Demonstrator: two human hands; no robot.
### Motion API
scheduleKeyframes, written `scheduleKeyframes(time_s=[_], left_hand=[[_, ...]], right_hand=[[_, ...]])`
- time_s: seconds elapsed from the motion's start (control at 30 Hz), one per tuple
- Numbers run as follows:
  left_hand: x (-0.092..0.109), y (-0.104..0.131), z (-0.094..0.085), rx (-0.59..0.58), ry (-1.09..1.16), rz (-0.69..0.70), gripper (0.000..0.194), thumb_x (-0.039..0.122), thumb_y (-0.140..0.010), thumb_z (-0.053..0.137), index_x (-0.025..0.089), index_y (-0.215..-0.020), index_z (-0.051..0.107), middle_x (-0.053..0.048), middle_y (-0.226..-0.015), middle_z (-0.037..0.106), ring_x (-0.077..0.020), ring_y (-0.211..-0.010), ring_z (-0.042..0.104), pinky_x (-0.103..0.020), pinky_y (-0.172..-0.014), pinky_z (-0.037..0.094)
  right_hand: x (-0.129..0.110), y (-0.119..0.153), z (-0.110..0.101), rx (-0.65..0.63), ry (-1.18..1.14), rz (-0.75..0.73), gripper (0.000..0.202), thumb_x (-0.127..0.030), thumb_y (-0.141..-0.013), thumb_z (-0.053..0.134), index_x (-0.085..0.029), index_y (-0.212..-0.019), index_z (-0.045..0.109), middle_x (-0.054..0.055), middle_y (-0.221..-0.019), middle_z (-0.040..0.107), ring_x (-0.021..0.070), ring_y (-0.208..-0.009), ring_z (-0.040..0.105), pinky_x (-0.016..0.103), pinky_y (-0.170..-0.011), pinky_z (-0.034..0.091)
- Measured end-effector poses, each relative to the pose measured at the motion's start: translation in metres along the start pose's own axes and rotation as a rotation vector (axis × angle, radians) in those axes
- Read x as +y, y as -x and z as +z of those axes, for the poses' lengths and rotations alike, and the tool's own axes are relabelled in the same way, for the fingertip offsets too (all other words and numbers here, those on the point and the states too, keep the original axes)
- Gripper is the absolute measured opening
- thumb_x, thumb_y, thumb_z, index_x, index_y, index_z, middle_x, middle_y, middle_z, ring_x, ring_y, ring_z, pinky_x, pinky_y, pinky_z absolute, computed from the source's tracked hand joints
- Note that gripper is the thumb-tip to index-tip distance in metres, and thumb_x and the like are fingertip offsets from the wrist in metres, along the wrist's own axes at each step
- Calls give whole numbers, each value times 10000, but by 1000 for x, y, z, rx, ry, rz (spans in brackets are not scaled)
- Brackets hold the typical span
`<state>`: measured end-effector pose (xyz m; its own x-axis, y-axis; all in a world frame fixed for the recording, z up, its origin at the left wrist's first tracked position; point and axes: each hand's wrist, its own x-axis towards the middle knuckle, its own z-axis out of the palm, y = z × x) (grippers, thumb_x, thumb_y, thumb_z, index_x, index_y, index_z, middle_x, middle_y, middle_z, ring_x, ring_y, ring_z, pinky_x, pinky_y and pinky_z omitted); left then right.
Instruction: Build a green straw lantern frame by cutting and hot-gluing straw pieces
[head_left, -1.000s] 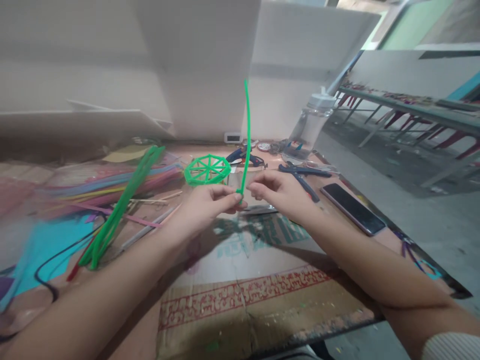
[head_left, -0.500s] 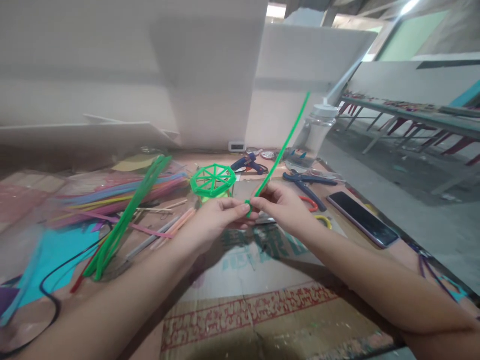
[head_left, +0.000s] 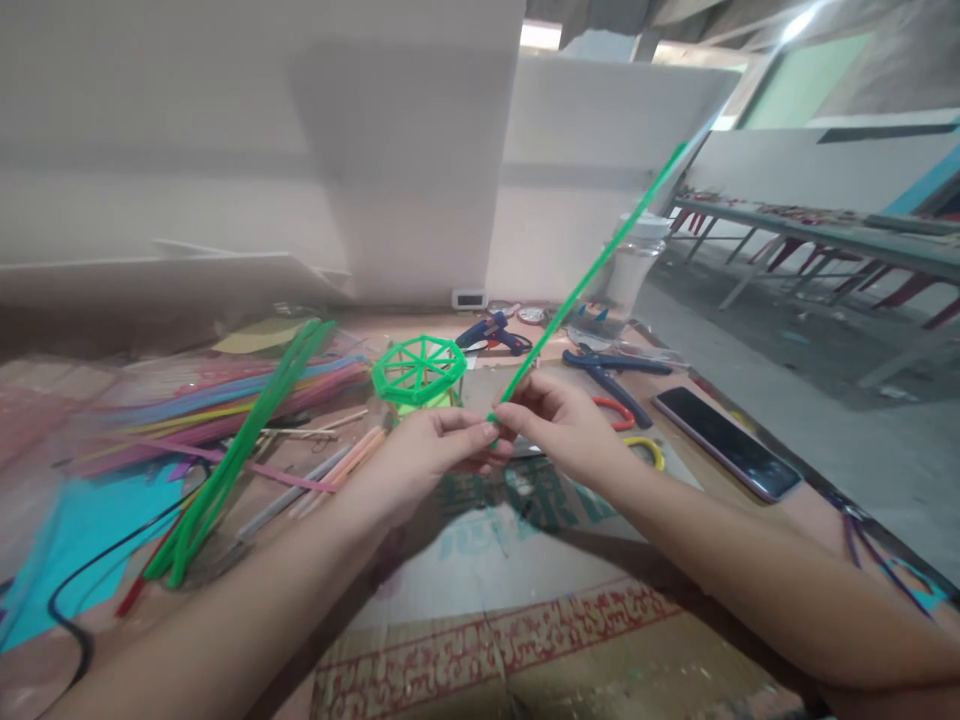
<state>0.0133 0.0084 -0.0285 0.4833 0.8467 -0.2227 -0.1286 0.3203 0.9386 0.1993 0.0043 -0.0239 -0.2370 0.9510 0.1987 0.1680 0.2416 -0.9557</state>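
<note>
A long green pipe cleaner [head_left: 592,270] slants up to the right from between my hands. My left hand [head_left: 450,440] pinches its lower end between thumb and fingers. Right beside it, my right hand [head_left: 551,415] grips the same stem a little higher, the two thumbs almost touching. The very tip is small and partly covered by my fingers. Just behind my left hand stands a green spoked wheel shape [head_left: 421,368] on a small light frame. A bundle of green pipe cleaners [head_left: 240,460] lies to the left.
Coloured pipe cleaners [head_left: 217,400] and a blue sheet [head_left: 97,540] lie left. Behind are a glue gun [head_left: 495,332] and a clear bottle [head_left: 630,275]. Dark-handled pliers [head_left: 615,375], yellow-handled scissors [head_left: 652,452] and a phone [head_left: 726,442] are at right.
The green stem's free end has swung further right and leans more. My hands stay together at its lower end, and the view has shifted slightly.
</note>
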Motion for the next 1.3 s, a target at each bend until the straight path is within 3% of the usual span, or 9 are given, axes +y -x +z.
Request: scheduleKeyframes(time_s=[0.13,0.23,0.3,0.5,0.67,0.77,0.97,1.17,1.3], left_hand=[[2,0,1,12,16,11,457,520,-532,979,161,-727,774,-56,-801,801,-133,-692,686,-236,-700,534],[2,0,1,30,32,43,421,501,-563,970,162,-720,775,-29,-727,772,-122,-657,666,-235,-708,537],[2,0,1,35,49,58,418,504,-575,965,165,-737,781,-30,-719,770,-135,-683,681,-246,-738,549],[-2,1,5,25,31,79,388,491,-603,944,173,-758,785,-47,-807,790,-175,-784,713,-288,-827,571],[-4,0,5,61,-29,105,351,484,-649,903,173,-759,783,-50,-809,784,-186,-775,710,-307,-807,576],[-6,-1,4,92,-117,154,283,439,-707,871,175,-770,791,-40,-794,783,-173,-736,701,-294,-782,566],[-10,3,4,130,-298,185,229,410,-829,778,192,-896,805,-50,-868,807,-207,-810,734,-295,-762,556],[-5,5,3,120,-353,202,227,407,-820,771,193,-889,798,-50,-838,807,-200,-793,727,-290,-748,552],[3,6,-2,144,-352,229,236,431,-820,778,198,-859,789,-59,-861,813,-197,-812,732,-310,-796,557]], right_hand=[[-2,0,-1,-107,-55,-66,279,-428,-866,739,-227,-908,551,-26,-804,587,141,-705,608,302,-656,520],[4,2,-4,-115,51,-207,513,-373,-790,855,-251,-1139,499,-10,-925,620,153,-760,625,319,-701,540],[10,4,-5,-92,174,-317,577,-323,-788,868,-260,-1192,461,8,-985,627,159,-789,627,334,-739,542],[14,11,-4,-5,485,-406,220,-301,-912,701,-240,-977,499,5,-845,615,171,-737,601,320,-670,491],[6,9,-6,-9,491,-347,236,-360,-896,719,-236,-930,521,16,-830,632,177,-739,591,316,-671,483],[0,3,-10,-102,354,-257,306,-404,-831,787,-228,-903,548,15,-828,646,178,-760,598,316,-689,497],[-5,-4,-11,-56,33,-70,201,-400,-846,706,-209,-874,649,2,-801,668,160,-735,628,321,-709,525],[-12,-1,-15,-23,215,-46,189,-376,-858,726,-190,-822,715,37,-802,736,195,-778,672,352,-756,543],[-13,1,-37,-130,375,-129,188,-360,-891,714,-198,-985,708,55,-950,739,197,-864,686,350,-800,551]])
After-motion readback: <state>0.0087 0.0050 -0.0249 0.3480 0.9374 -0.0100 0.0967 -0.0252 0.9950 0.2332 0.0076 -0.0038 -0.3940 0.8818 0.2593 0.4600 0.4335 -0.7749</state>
